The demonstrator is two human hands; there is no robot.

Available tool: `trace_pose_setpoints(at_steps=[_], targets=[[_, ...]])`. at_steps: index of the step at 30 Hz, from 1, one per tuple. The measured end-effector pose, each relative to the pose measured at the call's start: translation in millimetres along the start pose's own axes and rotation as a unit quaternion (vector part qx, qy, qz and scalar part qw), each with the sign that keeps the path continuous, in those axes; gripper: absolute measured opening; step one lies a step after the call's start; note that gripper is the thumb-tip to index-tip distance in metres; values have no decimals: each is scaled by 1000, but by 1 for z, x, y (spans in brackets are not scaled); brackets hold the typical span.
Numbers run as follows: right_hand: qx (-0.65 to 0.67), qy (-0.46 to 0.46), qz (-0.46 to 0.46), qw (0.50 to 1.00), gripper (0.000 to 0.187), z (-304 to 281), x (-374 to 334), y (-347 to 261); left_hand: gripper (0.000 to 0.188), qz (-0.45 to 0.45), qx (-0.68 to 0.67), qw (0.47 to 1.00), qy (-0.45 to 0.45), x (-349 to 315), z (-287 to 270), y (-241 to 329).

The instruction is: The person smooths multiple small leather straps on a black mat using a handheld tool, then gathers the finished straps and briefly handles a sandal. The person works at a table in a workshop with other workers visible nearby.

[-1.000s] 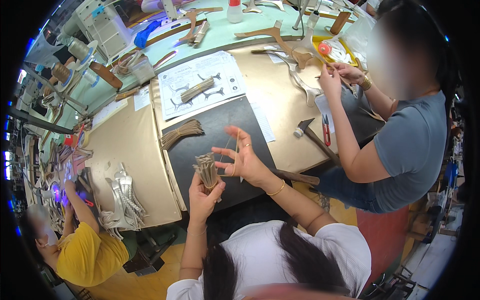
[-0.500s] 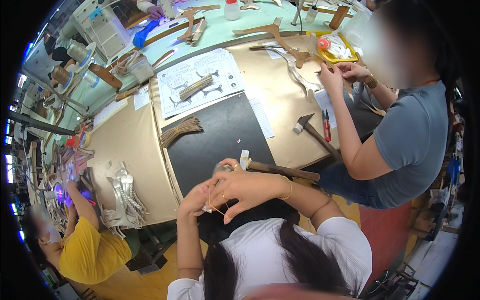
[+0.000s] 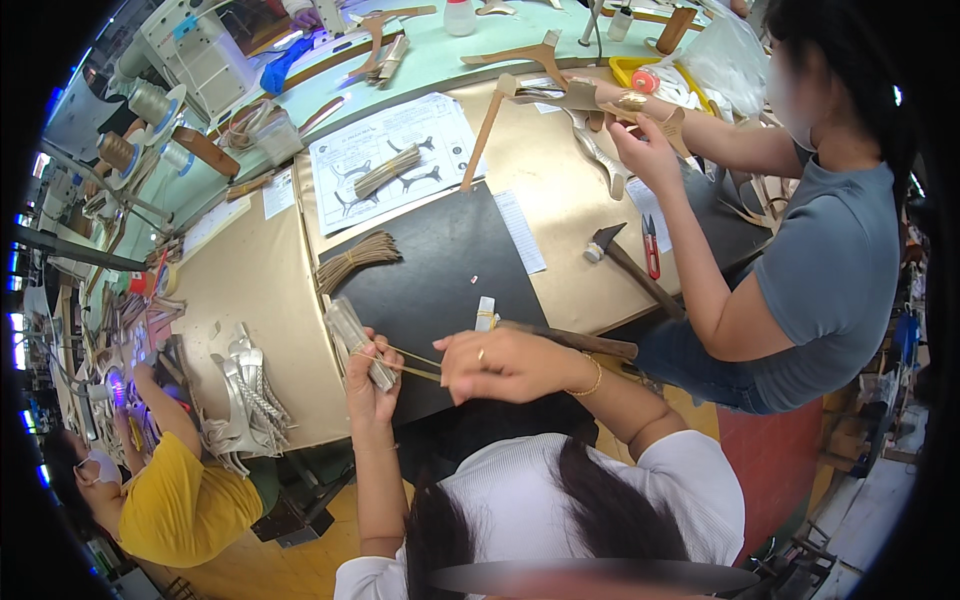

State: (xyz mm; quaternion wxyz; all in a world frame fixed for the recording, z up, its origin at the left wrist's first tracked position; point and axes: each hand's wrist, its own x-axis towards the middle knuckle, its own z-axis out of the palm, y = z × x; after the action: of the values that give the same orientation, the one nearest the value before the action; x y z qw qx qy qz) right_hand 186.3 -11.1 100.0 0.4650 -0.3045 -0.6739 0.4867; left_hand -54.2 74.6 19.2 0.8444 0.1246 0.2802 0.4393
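A bundle of pale silvery strips [image 3: 347,322] stands tilted in my left hand [image 3: 368,392], its fingers closed round the lower end. From that bundle a yellowish rubber band [image 3: 418,374] stretches across to my right hand [image 3: 512,368], which is closed on the band's other end. Under my right hand lies a hammer with a wooden handle [image 3: 600,345]; a small white piece with a yellow band [image 3: 486,312] sits by its hidden head. On the black mat [image 3: 430,290] rests a tied bundle of brown strips [image 3: 357,258].
A second brown bundle [image 3: 387,171] lies on a printed drawing sheet [image 3: 455,150]. To the right are another hammer [image 3: 635,268] and red snips [image 3: 651,250]. A co-worker [image 3: 830,260] handles brown shaped pieces there. Silver braided straps [image 3: 245,390] lie at left, near a person in yellow [image 3: 190,490].
My hands have drawn apart, bringing the silvery bundle into view at left and stretching the rubber band. The co-worker at right has spread their arms and swung a long brown piece over the table.
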Motion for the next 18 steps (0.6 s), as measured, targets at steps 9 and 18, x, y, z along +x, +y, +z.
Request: trace_pose_setpoints(at_steps=[9,18], targets=[[591,289,46,752,46,-4,4,44,38,101,197,968,-116,-17,44,-18],[120,194,96,969,101,6,5,37,54,184,434,878,-80,-29,57,-30]])
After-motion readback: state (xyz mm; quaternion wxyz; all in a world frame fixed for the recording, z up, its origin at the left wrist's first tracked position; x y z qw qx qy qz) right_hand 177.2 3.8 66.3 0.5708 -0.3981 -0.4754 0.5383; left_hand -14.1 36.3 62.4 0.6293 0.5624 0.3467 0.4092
